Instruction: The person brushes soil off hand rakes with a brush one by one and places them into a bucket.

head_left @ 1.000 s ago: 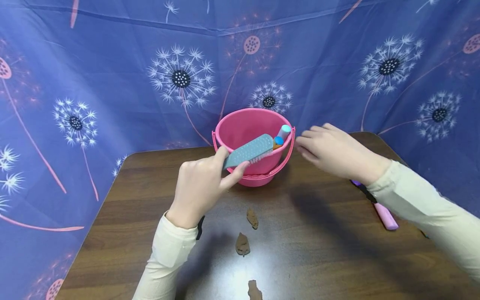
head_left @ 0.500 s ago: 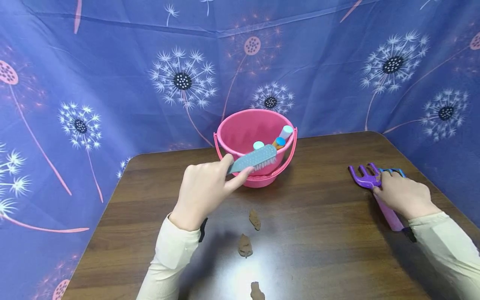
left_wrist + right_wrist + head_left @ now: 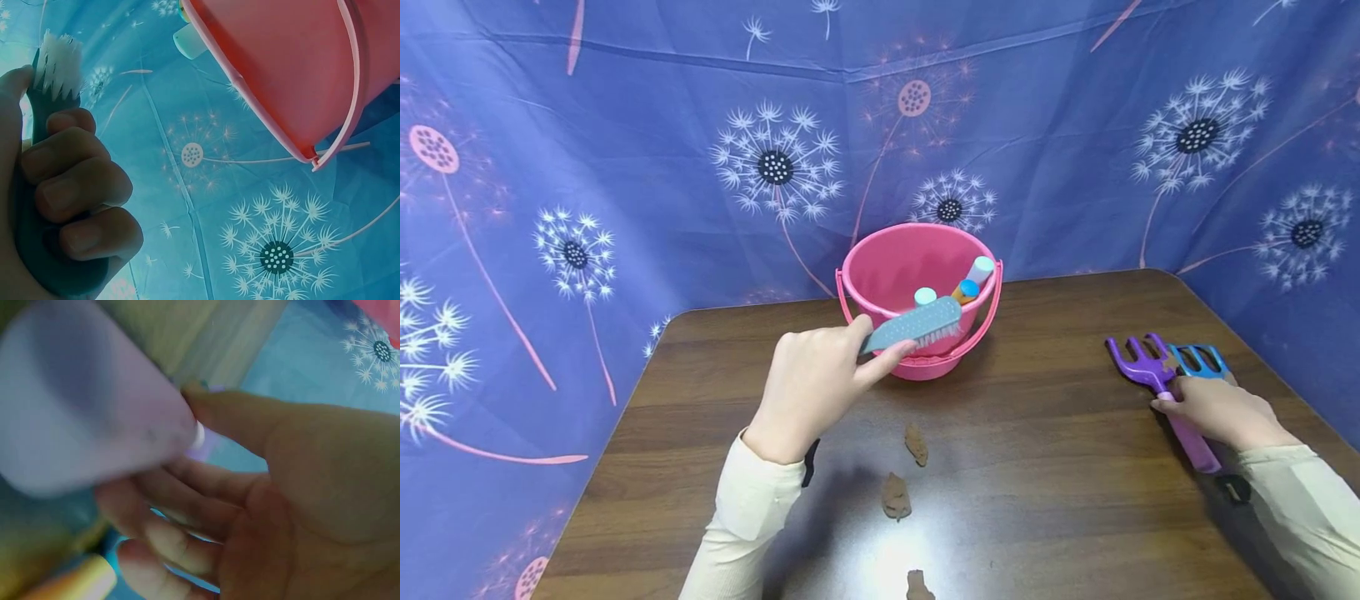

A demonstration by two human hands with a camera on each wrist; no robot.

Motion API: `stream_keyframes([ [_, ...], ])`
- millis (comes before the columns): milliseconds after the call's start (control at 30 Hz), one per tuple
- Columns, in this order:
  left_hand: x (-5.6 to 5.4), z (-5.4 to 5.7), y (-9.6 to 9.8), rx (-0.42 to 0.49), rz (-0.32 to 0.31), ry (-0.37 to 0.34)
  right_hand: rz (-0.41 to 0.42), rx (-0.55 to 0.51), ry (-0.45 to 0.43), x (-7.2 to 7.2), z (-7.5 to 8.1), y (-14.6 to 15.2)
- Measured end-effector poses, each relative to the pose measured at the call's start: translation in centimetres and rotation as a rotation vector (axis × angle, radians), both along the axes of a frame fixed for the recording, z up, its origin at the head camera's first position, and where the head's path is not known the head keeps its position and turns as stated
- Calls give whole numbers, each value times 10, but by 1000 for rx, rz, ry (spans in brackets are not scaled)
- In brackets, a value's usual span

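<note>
My left hand [image 3: 812, 379] grips a teal scrubbing brush [image 3: 921, 323] with white bristles, in front of a pink bucket [image 3: 917, 367]. Curled fingers wrap its handle in the left wrist view. Over on the right, my right hand [image 3: 1221, 408] pinches a purple hand rake [image 3: 1142, 367] near where its prongs join the pink handle [image 3: 94, 406]. Thumb and fingertips meet that handle in the right wrist view. The rake appears to lie low at the tabletop; whether it is lifted I cannot tell. A blue slotted tool head [image 3: 1201, 360] is beside it, partly hidden by my right hand.
Handles with pale caps [image 3: 981, 268] and a blue-ended orange handle [image 3: 968, 290] poke up inside the bucket. Brown clods [image 3: 895, 497] lie on the wooden table [image 3: 1037, 500]. A dark object [image 3: 1234, 489] sits by my right sleeve. A blue dandelion cloth [image 3: 1060, 167] hangs behind.
My right hand has gone from beside the bucket to the rake on the right and taken hold of it. My left hand has lowered the brush slightly, uncovering another pale cap in the bucket.
</note>
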State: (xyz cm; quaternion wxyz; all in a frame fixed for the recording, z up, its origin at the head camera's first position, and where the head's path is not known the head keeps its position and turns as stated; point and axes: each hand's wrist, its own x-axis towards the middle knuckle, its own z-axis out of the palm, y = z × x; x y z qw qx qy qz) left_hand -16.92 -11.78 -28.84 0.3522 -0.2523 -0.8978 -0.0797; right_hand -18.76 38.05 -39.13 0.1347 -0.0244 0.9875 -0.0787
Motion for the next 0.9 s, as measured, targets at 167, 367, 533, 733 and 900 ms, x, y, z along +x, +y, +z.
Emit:
stream_keyframes([
  [167,0,-1,1,0,-7,10,-9,-74,67,3,-9,-2],
  [367,-1,-4,0,11,-40,34,-135,-181,104,6,-8,-9],
  [533,-1,-4,1,24,-65,34,-196,-170,258,7,4,-17],
  [733,-1,-1,0,39,-82,-5,-184,-203,453,15,29,-54],
  [900,-2,0,2,46,-96,-22,-141,-202,619,27,63,-99],
])
